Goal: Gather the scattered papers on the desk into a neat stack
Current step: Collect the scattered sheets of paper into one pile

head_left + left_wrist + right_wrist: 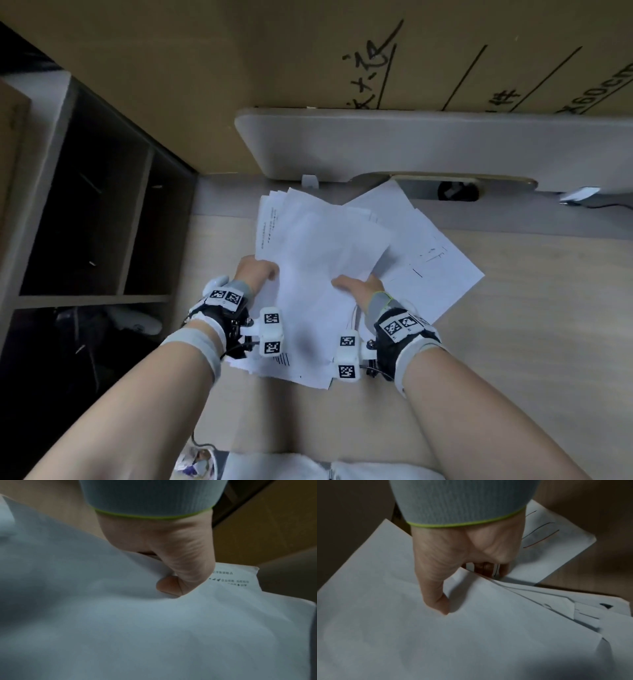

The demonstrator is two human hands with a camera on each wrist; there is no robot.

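A loose bundle of white papers [318, 253] lies fanned over the middle of the wooden desk [534, 308]. My left hand [258, 270] grips the bundle's left edge, thumb on top [173, 585] and fingers hidden beneath the sheets. My right hand [356, 284] grips the right edge the same way, thumb pressing the top sheet [440, 604], fingers curled under [488, 568]. The sheets in the bundle [539, 601] sit offset from one another. A separate sheet with pen lines [435, 260] lies flat to the right, partly under the bundle, also seen as the lined sheet [546, 540].
A white monitor base or panel [411, 147] stands behind the papers, with a large cardboard box [239, 51] behind it. Dark open shelving [96, 205] drops off left of the desk. A cable hole [457, 191] is at the back edge.
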